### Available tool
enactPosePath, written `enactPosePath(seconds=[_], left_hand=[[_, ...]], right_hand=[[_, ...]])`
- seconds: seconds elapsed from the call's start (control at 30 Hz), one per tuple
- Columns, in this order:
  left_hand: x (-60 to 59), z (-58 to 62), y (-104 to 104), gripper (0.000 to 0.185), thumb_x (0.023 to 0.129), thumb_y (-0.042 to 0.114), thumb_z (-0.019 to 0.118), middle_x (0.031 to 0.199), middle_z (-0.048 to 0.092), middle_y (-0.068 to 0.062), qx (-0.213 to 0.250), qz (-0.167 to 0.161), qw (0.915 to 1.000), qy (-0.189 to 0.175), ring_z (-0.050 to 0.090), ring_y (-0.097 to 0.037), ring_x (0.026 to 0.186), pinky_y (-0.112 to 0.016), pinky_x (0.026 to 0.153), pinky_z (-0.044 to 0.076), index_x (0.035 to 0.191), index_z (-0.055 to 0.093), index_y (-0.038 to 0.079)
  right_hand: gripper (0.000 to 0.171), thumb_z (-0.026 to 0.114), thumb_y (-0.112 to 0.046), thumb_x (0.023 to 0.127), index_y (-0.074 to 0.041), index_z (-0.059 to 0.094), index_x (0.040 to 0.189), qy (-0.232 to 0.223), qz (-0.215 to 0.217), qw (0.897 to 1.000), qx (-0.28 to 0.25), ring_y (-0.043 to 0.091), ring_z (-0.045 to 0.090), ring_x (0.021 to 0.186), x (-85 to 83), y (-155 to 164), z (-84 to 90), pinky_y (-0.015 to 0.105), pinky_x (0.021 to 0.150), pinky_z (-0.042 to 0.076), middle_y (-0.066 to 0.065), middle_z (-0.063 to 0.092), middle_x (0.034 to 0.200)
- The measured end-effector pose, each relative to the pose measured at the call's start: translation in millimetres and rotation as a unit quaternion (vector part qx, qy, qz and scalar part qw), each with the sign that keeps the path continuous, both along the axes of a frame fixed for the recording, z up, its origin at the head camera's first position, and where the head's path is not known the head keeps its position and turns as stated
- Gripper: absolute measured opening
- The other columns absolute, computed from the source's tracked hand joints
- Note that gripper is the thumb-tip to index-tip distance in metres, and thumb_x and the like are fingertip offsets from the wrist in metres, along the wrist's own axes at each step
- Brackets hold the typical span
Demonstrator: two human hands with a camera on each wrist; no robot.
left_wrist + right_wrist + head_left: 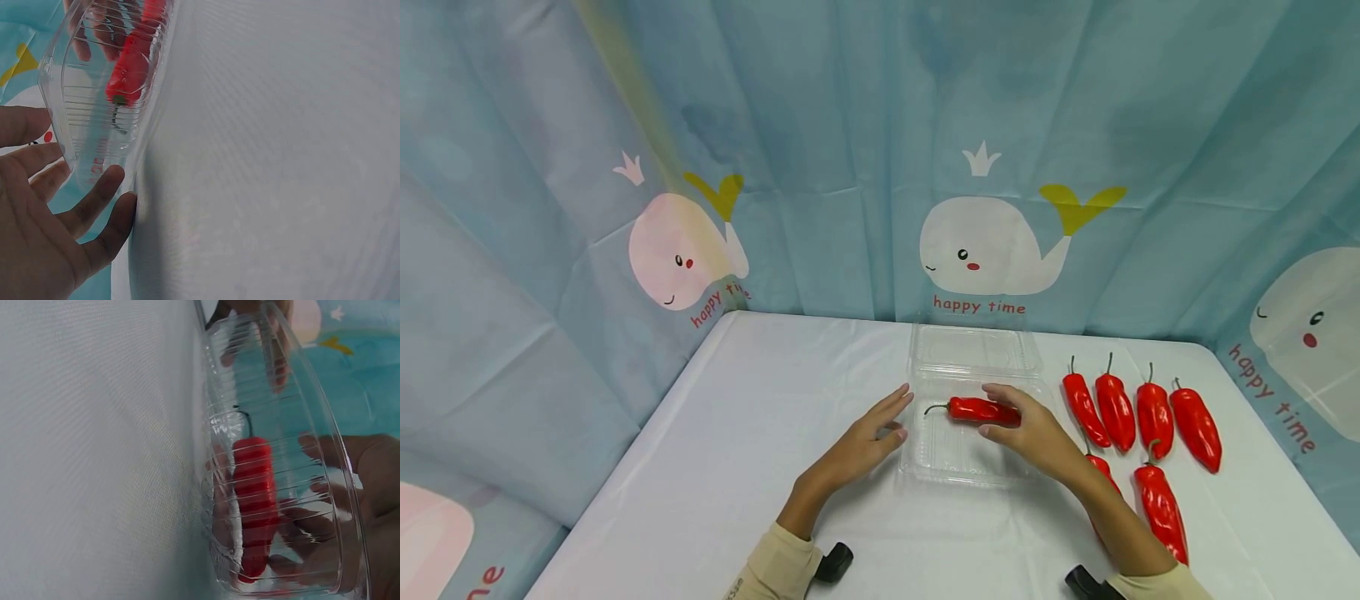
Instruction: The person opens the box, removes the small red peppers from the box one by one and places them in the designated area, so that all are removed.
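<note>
A clear plastic clamshell container (pixel 928 467) lies open on the white table, its lid (pixel 973 348) folded back. My right hand (pixel 1026 425) pinches a red pepper (pixel 973 409) between thumb and fingers, low over the tray with the stem pointing left. My left hand (pixel 880 425) is flat with straight fingers against the container's left edge. The left wrist view shows that hand (pixel 50 219) beside the container (pixel 87 131), the pepper (pixel 128 72) inside. In the right wrist view the pepper (pixel 253 506) shows through the ribbed tray (pixel 281 412), my fingers (pixel 375 469) behind it.
Several more red peppers (pixel 1116 412) lie in a row on the table to the right of the container, two others (pixel 1161 500) nearer me by my right forearm. A blue whale-print curtain (pixel 985 242) encloses the table on three sides.
</note>
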State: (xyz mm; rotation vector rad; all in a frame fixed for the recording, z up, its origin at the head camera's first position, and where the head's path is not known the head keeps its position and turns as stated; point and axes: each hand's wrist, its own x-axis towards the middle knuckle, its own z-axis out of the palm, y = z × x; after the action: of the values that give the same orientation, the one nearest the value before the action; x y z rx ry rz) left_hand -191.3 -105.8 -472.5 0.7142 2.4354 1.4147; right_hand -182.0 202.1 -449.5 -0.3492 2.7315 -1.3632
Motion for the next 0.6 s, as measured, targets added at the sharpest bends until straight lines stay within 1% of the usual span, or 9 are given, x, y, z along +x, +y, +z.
enactPosePath(seconds=[0.17,0.23,0.33,0.43,0.5,0.6], left_hand=[[-0.6,-0.4,-0.1,0.061,0.111,0.020,0.052,0.178,0.017,0.005,0.000,-0.002,1.0000,0.003,0.058,-0.033,0.137,-0.062,0.118,0.040,0.169,0.030,0.016],[-0.5,-0.6,-0.3,0.061,0.112,0.020,0.052,0.178,0.017,0.004,0.000,-0.002,1.0000,0.004,0.058,-0.033,0.137,-0.062,0.118,0.040,0.169,0.030,0.015],[-0.6,-1.1,-0.6,0.061,0.112,0.020,0.052,0.178,0.017,0.004,0.003,-0.004,1.0000,0.004,0.058,-0.033,0.137,-0.062,0.118,0.040,0.169,0.030,0.015],[-1.1,-1.7,-0.5,0.061,0.112,0.020,0.051,0.178,0.017,0.003,0.001,-0.004,1.0000,0.005,0.058,-0.033,0.137,-0.063,0.118,0.040,0.169,0.030,0.014],[-1.4,-2.1,-0.4,0.061,0.112,0.020,0.051,0.178,0.018,0.004,-0.001,-0.003,1.0000,0.006,0.059,-0.033,0.137,-0.063,0.118,0.041,0.169,0.030,0.014],[-1.9,-2.4,-0.1,0.061,0.111,0.020,0.051,0.178,0.018,0.004,-0.005,-0.001,1.0000,0.008,0.059,-0.032,0.137,-0.063,0.118,0.041,0.169,0.030,0.013]], right_hand=[[0.067,0.084,-0.016,0.090,-0.012,0.057,0.151,-0.001,-0.005,1.000,0.011,0.039,0.058,0.132,-2.9,-1.1,-2.7,0.053,0.105,0.055,0.019,0.062,0.146],[0.065,0.084,-0.011,0.089,-0.011,0.060,0.149,-0.002,-0.003,1.000,0.018,0.037,0.060,0.129,-3.6,-2.2,-3.0,0.051,0.104,0.056,0.018,0.064,0.143],[0.063,0.083,-0.004,0.086,-0.009,0.062,0.146,-0.002,0.004,1.000,0.026,0.037,0.061,0.126,-3.8,-3.7,-3.4,0.051,0.103,0.056,0.018,0.066,0.139],[0.062,0.081,0.002,0.085,-0.006,0.064,0.144,-0.005,0.011,0.999,0.031,0.039,0.060,0.127,-3.4,-5.4,-3.1,0.053,0.103,0.056,0.018,0.067,0.137],[0.063,0.081,0.002,0.084,-0.006,0.064,0.144,-0.011,0.014,0.999,0.034,0.040,0.060,0.127,-3.0,-6.2,-2.9,0.052,0.101,0.058,0.018,0.067,0.136],[0.063,0.082,0.000,0.085,-0.009,0.064,0.144,-0.027,0.011,0.999,0.038,0.038,0.062,0.124,-3.2,-7.4,-3.3,0.049,0.096,0.061,0.016,0.068,0.134]])
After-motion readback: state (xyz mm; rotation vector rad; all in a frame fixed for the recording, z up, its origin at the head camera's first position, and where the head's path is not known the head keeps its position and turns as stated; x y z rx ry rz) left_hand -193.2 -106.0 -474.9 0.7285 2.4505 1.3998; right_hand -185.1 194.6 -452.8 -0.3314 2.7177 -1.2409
